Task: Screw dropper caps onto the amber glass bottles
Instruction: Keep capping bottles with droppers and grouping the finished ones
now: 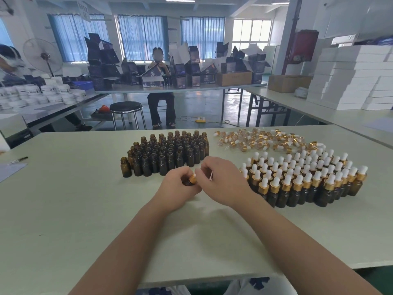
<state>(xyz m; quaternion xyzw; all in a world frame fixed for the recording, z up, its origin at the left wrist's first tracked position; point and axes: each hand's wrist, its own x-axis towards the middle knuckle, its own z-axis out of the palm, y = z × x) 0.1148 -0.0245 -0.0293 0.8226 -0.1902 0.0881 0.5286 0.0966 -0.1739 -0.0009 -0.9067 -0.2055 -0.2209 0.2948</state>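
Bare forearms (131, 241) cross a pale worktop (63, 209) in a packing room. At its middle the left hand (176, 188) curls its grip round a bottle (188, 183), and the right hand (221, 179) pinches the gold cap (193, 178) on it. Open bottles (165, 154) stand just beyond, capped ones (304, 179) to the right.

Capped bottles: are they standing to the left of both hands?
No, the capped bottles stand to the right of the right hand, while the uncapped bottles stand beyond the left hand.
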